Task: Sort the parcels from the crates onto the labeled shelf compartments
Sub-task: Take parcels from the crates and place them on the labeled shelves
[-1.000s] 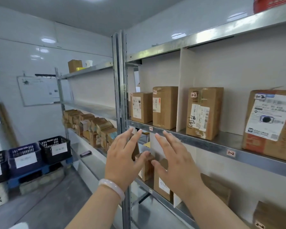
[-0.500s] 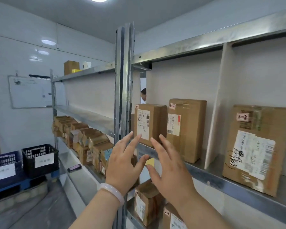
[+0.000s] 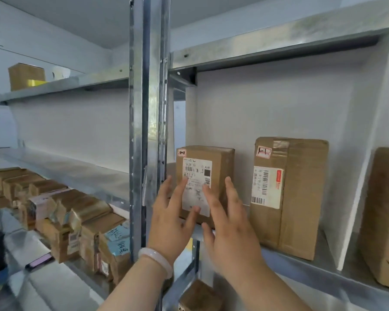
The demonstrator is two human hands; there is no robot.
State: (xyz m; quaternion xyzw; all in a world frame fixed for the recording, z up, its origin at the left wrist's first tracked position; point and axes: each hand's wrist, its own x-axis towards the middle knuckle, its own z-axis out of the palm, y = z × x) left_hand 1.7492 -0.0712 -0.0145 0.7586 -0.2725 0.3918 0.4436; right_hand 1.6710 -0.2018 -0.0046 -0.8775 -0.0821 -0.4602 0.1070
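— Parcel position?
— Small parcel [image 3: 203,182] upright on the shelf [image 3: 301,257], left compartment, long axis vertical, directly beyond both hands.
— Grips?
— Left hand [image 3: 173,218] and right hand [image 3: 229,225] spread, empty, fingertips at its label; left slightly nearer.

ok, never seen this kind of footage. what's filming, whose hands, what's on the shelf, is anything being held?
There is no robot here. A person wears a wide-angle camera on the head, so the one picture looks forward and down along their own arms.

The left hand, with a pale bracelet on the wrist, and the right hand are both raised with fingers spread in front of a small cardboard box. Neither hand grips anything; whether the fingertips touch the box's label is hard to tell.

That box stands upright on a metal shelf, near the steel post. A taller box stands beside it in the same compartment, with a white divider to its right. Further left, a lower shelf holds a row of small parcels.
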